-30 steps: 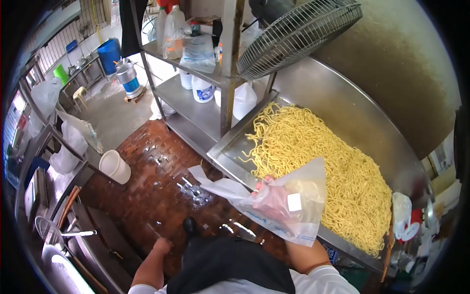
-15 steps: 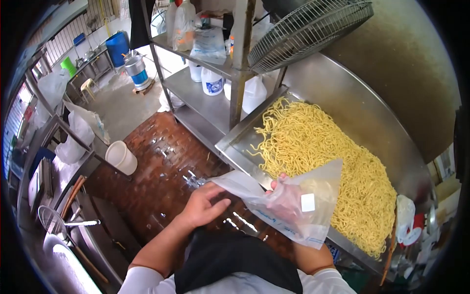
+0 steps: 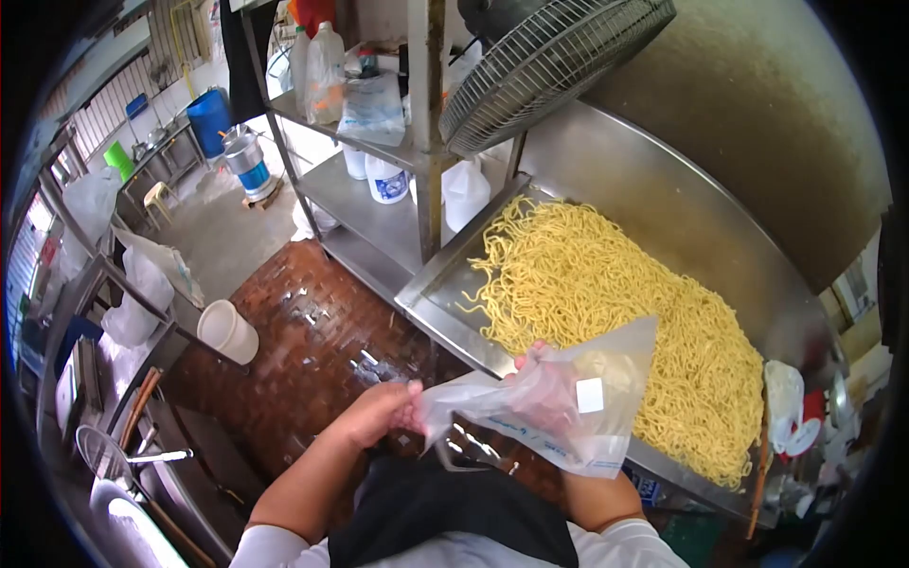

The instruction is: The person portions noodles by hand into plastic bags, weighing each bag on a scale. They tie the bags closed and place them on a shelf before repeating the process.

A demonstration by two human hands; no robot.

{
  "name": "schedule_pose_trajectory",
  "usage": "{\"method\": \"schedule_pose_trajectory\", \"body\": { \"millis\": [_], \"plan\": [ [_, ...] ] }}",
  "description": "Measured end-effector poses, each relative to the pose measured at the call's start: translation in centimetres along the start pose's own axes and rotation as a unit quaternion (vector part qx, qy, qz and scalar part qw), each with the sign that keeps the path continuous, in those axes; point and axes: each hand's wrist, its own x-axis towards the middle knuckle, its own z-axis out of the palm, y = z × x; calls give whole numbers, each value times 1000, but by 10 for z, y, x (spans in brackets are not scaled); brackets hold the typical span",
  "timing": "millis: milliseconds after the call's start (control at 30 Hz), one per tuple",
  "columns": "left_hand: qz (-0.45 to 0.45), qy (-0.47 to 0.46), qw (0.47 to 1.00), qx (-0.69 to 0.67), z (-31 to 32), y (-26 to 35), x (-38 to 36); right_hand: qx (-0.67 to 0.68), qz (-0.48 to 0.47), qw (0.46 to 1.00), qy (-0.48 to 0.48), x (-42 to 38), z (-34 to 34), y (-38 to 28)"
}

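A translucent plastic bag [image 3: 606, 440] with blue print and a white square label [image 3: 590, 395] is spread in front of me, above the tray's front edge. My left hand [image 3: 386, 413] pinches the bag's left end between thumb and fingers. Through the plastic shows my right hand [image 3: 549, 399], its fingertips poking out at the upper edge and curled on the bag; whether it is inside or behind is hard to tell. Beyond the bag, a large heap of yellow noodles [image 3: 597, 275] lies in a metal tray [image 3: 431, 298].
A fan [image 3: 559, 71] hangs over the tray's far left corner. Beside it stands a metal shelf [image 3: 365, 199] with jugs. A white bucket [image 3: 227, 331] sits on the wet brick floor [image 3: 303, 312]. To the left, a strainer [image 3: 102, 452] lies by a counter.
My left hand has gone from loosely spread fingers to a pinch on the bag's left end, lower than before. The bag's left part has dropped and gathered. The view has shifted slightly.
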Motion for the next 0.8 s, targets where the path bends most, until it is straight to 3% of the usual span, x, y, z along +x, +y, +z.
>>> {"method": "schedule_pose_trajectory", "body": {
  "millis": [67,167,200,267,300,367,400,467,500,567,600,633,700,767,800],
  "plan": [
    [24,19,1000,-4,14,4,-4,-91,-46,994,39,1,-3,0],
    [52,61,997,10,16,2,-4,-93,-25,991,97,6,-14,-6],
    [102,49,994,-8,18,1,-4,-92,-26,991,97,6,-14,-4],
    [151,4,983,-108,26,10,-10,-216,-105,936,258,6,-5,3],
    [129,-16,987,-98,24,16,-16,-216,-106,935,260,5,-10,2],
    [114,-103,985,-79,18,12,-15,-203,-151,937,241,2,-35,-1],
    [116,-104,985,-79,13,6,-14,-196,-174,938,229,2,-50,-4],
    [-101,-7,995,-25,-7,-17,-9,-179,-224,936,204,4,-70,-11],
    [-103,-41,991,80,-27,-40,2,-178,-235,933,207,3,-73,-14],
    [-58,-2,992,109,-7,-36,9,-116,-93,987,65,2,-72,-19],
    [-42,-36,996,-67,2,-31,18,-118,-103,985,67,3,-69,-20],
    [-25,-65,968,-242,11,-26,25,-108,-85,989,59,8,-65,-20],
    [-11,-56,948,-312,12,-30,31,-95,-67,992,47,14,-61,-18],
    [-125,-211,875,-418,-15,-63,38,-104,-35,987,-117,20,-60,-15],
    [-216,62,971,-84,-27,-71,29,-100,-32,988,-117,20,-55,-14]
  ]
}}
